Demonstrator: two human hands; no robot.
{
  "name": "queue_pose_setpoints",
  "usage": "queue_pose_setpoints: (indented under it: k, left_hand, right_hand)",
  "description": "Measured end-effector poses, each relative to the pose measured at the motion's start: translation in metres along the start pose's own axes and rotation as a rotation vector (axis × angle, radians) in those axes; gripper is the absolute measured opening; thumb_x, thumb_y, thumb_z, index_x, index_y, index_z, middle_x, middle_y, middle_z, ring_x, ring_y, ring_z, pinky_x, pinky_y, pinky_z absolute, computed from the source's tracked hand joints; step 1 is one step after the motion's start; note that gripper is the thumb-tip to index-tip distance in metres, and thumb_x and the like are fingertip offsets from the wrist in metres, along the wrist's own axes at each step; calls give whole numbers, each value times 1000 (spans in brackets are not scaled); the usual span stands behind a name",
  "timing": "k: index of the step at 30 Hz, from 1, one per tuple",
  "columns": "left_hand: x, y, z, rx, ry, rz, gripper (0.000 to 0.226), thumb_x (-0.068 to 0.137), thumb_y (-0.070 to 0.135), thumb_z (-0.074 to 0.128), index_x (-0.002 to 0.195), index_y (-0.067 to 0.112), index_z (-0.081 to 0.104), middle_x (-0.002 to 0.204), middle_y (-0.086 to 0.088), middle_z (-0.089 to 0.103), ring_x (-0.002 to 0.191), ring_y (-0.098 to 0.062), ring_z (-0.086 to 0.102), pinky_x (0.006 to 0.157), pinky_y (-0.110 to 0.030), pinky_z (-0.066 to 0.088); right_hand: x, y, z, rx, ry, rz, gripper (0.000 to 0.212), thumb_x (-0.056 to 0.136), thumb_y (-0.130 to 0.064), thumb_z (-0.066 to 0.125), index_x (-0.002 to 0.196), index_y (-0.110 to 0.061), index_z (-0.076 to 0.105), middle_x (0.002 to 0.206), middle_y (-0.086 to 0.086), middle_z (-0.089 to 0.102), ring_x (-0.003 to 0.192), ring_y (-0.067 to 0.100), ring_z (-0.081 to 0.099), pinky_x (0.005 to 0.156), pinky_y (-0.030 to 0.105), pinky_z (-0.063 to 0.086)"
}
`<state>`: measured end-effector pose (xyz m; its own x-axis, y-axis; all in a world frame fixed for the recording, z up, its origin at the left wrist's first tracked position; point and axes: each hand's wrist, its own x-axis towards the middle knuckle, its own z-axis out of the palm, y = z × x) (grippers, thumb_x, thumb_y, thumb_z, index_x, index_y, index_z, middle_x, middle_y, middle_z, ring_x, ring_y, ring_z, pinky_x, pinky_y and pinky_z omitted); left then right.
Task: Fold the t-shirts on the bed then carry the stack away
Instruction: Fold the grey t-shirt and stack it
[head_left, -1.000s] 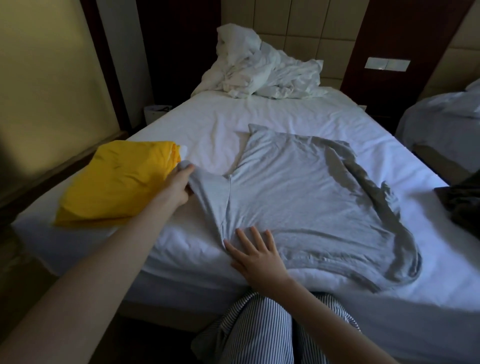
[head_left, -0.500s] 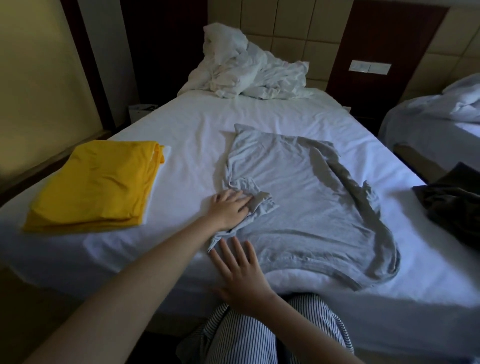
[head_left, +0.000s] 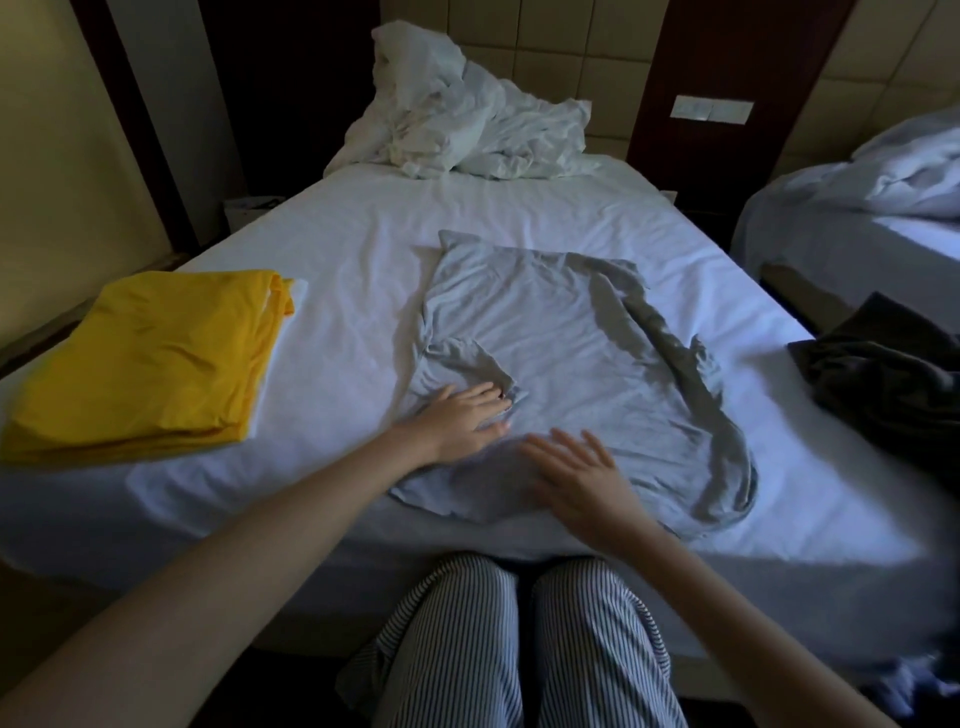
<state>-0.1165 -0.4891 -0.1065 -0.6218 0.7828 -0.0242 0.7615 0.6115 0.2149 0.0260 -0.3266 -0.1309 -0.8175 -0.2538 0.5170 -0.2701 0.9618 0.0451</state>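
- The big white bed (head_left: 337, 249) fills most of the view.
- A grey t-shirt (head_left: 597, 364) lies spread out in the middle of the bed. Its sleeve (head_left: 467, 364) on the 9 o'clock side is folded in over the body.
- A heap of crumpled white bedding (head_left: 467, 124) sits at 12 o'clock.
- A folded yellow t-shirt (head_left: 145, 374) lies at 9 o'clock, well apart from the grey one.
- A dark cloth (head_left: 883, 384) lies bunched at 3 o'clock.
- The left hand (head_left: 462, 415) lies flat with straight fingers, pressing on the folded sleeve. It holds nothing.
- The right hand (head_left: 576, 478) is at 6 o'clock, fingers spread wide over the shirt's near edge. It holds nothing. It is blurry, so I cannot tell if it touches.
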Motion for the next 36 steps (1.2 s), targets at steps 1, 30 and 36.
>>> queue_pose_setpoints:
  k: [1, 30, 36]
  left_hand:
    - [6, 10, -2, -34, 50, 26, 49, 101, 41, 32, 147, 23, 30, 156, 5, 21, 145, -9, 9, 114, -33, 2]
    - [276, 258, -32, -603, -121, 194, 22, 82, 16, 67, 98, 2, 66, 77, -4, 60, 69, -12, 54, 74, -25, 43]
    - [242, 250, -85, -760, -49, 459, 10, 86, 3, 65, 94, 9, 66, 84, 10, 68, 77, 7, 63, 78, -13, 48]
  right_hand:
    - [-5, 17, -7, -35, 19, 90, 44, 93, -45, 33, 121, -22, 57, 117, 2, 67, 106, 31, 64, 99, 40, 25]
    - [-101, 106, -9, -175, 81, 643, 62, 81, -48, 40, 139, -26, 38, 148, 7, 36, 135, 34, 24, 109, 48, 13]
    - [-102, 99, -6, -158, 385, 660, 58, 84, -39, 45, 137, -17, 34, 144, 17, 26, 137, 36, 20, 112, 53, 10]
